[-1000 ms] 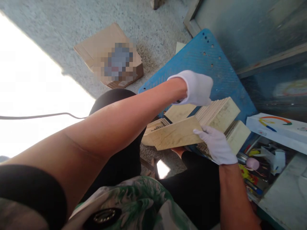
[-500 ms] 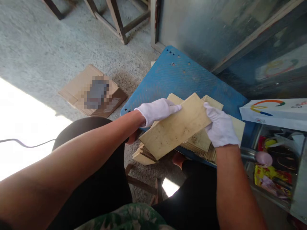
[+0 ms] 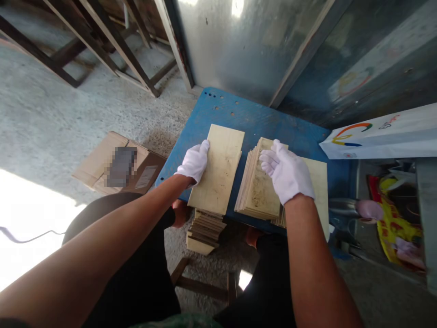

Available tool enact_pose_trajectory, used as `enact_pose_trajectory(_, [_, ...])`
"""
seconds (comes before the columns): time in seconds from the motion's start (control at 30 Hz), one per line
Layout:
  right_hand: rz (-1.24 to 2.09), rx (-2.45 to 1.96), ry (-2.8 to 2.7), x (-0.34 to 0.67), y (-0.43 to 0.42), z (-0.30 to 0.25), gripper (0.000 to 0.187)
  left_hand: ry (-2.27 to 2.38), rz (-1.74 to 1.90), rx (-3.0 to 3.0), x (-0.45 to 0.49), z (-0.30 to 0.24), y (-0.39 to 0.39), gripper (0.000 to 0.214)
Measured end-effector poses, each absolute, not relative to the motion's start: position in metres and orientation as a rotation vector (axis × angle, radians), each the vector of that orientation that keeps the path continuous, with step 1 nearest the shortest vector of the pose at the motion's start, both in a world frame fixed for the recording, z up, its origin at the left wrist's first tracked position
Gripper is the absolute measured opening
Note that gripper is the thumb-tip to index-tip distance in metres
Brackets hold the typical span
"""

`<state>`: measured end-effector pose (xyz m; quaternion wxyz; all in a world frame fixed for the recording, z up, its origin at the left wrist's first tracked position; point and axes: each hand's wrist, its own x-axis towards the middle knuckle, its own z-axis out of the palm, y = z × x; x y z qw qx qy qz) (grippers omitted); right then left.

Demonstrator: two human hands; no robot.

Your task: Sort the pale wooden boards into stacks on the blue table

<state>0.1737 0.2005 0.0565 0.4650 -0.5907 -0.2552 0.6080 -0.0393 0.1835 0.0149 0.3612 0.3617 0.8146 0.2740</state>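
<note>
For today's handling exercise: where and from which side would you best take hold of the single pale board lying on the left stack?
Probably by its long edges near the middle, from above. The single board lies flat atop the left stack on the blue table, so its faces offer no grip. The left hand already rests on its left edge; its right edge stands clear of the right stack.

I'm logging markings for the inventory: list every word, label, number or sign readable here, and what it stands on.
No text reads clearly.
White bag: coloured arc logo and small red marks, too small to read.
Cardboard box: label blurred out.
Yellow packaging: print unreadable.
Wooden sheets: no markings.
</note>
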Motion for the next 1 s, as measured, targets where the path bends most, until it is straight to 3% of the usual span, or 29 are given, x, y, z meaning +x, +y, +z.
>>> enact_pose_trajectory(0.43, [1.521, -1.454, -0.475, 0.191, 0.199, 0.080, 0.038, 2.182, 0.334, 1.005, -0.042, -0.073, 0.186, 0.049])
enact_pose_trajectory(1.0, [1.547, -1.471, -0.561, 0.180, 0.198, 0.075, 0.039, 2.226, 0.140, 1.228, -0.033, -0.090, 0.208, 0.052])
